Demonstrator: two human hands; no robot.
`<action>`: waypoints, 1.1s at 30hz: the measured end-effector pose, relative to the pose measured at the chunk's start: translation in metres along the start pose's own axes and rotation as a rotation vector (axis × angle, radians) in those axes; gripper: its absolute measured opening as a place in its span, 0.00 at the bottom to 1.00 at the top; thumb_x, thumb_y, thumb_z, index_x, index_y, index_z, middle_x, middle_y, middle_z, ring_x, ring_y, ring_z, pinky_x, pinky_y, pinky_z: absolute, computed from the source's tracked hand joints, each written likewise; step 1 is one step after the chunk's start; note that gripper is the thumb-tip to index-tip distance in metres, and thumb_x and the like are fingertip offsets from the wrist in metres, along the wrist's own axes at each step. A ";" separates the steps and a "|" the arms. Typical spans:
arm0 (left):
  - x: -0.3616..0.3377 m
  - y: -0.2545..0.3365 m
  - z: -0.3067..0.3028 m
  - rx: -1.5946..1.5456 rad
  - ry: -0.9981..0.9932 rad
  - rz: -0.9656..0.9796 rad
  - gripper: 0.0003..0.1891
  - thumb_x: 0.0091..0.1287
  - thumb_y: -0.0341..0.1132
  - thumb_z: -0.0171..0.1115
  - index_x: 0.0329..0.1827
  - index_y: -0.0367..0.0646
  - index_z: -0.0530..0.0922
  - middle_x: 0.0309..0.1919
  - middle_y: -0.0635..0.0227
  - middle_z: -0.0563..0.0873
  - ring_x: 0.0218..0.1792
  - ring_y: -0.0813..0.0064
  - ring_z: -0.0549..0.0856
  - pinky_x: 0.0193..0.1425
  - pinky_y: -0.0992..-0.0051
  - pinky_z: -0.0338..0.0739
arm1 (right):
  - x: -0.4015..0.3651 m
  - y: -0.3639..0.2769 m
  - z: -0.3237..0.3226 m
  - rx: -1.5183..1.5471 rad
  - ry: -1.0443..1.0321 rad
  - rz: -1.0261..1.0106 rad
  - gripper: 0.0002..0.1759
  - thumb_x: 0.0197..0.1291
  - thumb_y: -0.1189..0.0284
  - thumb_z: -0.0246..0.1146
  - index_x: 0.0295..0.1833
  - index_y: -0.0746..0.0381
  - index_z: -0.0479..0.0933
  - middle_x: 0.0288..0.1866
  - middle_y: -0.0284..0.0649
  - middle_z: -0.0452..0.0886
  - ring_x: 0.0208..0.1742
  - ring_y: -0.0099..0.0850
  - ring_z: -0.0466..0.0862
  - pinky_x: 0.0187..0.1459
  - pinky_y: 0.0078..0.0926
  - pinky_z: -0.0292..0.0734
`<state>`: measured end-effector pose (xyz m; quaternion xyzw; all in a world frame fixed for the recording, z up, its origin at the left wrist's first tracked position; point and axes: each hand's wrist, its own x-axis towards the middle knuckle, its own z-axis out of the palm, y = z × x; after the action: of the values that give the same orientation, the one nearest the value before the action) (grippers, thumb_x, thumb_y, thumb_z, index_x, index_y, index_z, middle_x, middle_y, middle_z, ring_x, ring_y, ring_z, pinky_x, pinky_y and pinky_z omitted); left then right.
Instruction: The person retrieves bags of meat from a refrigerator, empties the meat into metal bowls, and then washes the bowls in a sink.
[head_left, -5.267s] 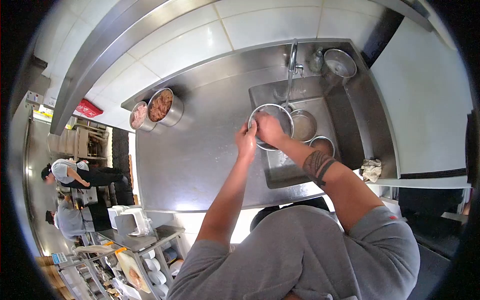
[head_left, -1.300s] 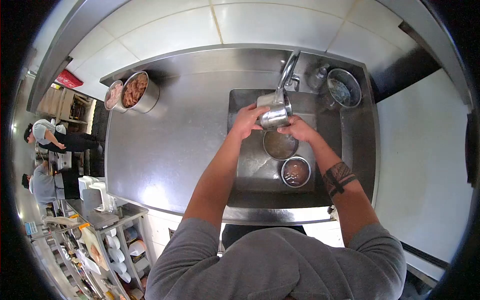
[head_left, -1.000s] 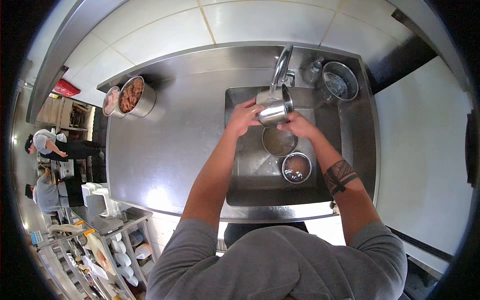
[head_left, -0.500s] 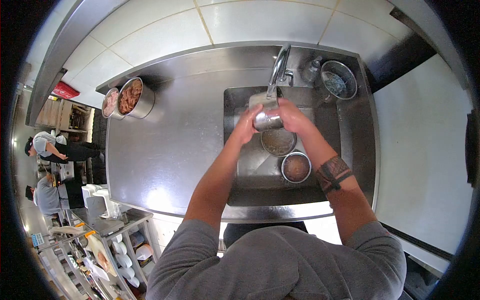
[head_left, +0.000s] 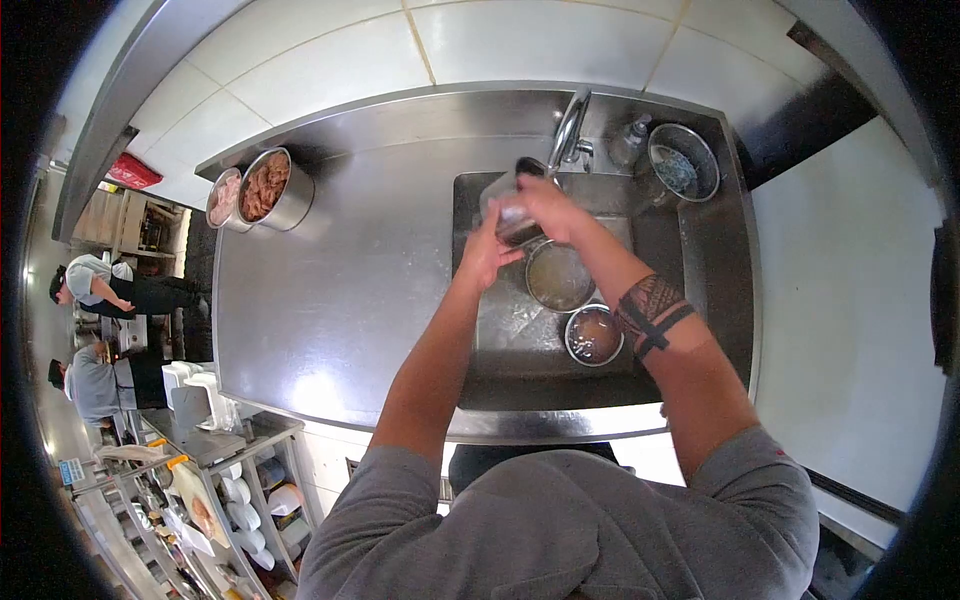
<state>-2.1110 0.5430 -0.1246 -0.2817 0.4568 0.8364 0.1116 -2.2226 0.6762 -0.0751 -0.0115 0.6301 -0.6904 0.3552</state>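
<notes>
A metal container [head_left: 501,204], smeared by motion, is between my hands over the sink, just left of the faucet spout. My right hand [head_left: 550,209] grips it from the right and above. My left hand [head_left: 484,252] holds its lower left side, with some fingers stretched out beneath. A round metal container with cloudy liquid [head_left: 559,275] stands in the sink just below my hands. Nearer to me is a smaller round container with brownish contents [head_left: 594,335]. The chrome faucet [head_left: 571,128] rises behind the sink.
Two metal containers of meat, one larger [head_left: 268,190] and one smaller [head_left: 223,198], stand on the left of the steel counter [head_left: 350,270]. A bottle [head_left: 630,142] and a metal pot [head_left: 713,165] stand at back right. Two people [head_left: 95,285] are off to the left.
My hands have shifted the metal container slightly left, away from under the spout, and turned it. My right hand now reaches over it, and my left-hand fingers have spread.
</notes>
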 end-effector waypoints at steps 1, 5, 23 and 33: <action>0.000 0.007 -0.006 -0.034 0.011 0.015 0.43 0.69 0.70 0.61 0.71 0.41 0.72 0.61 0.56 0.82 0.58 0.58 0.86 0.56 0.49 0.85 | -0.002 0.011 0.000 -0.554 -0.244 -0.149 0.23 0.59 0.64 0.68 0.52 0.73 0.83 0.50 0.59 0.87 0.49 0.46 0.88 0.53 0.44 0.81; 0.010 0.005 -0.022 0.072 0.067 0.062 0.40 0.71 0.68 0.61 0.66 0.37 0.76 0.54 0.56 0.87 0.48 0.59 0.90 0.53 0.54 0.87 | -0.024 -0.017 -0.001 -1.232 -0.516 -0.126 0.23 0.56 0.63 0.69 0.50 0.72 0.84 0.51 0.58 0.87 0.48 0.50 0.88 0.51 0.46 0.81; 0.002 -0.019 -0.028 0.107 -0.041 -0.244 0.44 0.75 0.74 0.37 0.66 0.39 0.74 0.43 0.51 0.89 0.49 0.53 0.91 0.54 0.48 0.86 | -0.033 -0.021 0.015 -1.104 -0.197 -0.115 0.28 0.63 0.58 0.71 0.55 0.74 0.83 0.51 0.62 0.87 0.48 0.48 0.90 0.51 0.47 0.81; -0.017 -0.011 0.014 -0.618 -0.455 0.020 0.36 0.77 0.63 0.56 0.74 0.42 0.73 0.70 0.62 0.80 0.69 0.62 0.79 0.76 0.54 0.71 | -0.006 -0.074 -0.028 -0.850 0.100 -0.106 0.32 0.64 0.42 0.69 0.45 0.64 0.88 0.42 0.46 0.91 0.41 0.36 0.90 0.41 0.38 0.83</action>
<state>-2.0978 0.5615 -0.1166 -0.1048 0.1497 0.9768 0.1116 -2.2668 0.6998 -0.0132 -0.1556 0.8736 -0.3864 0.2517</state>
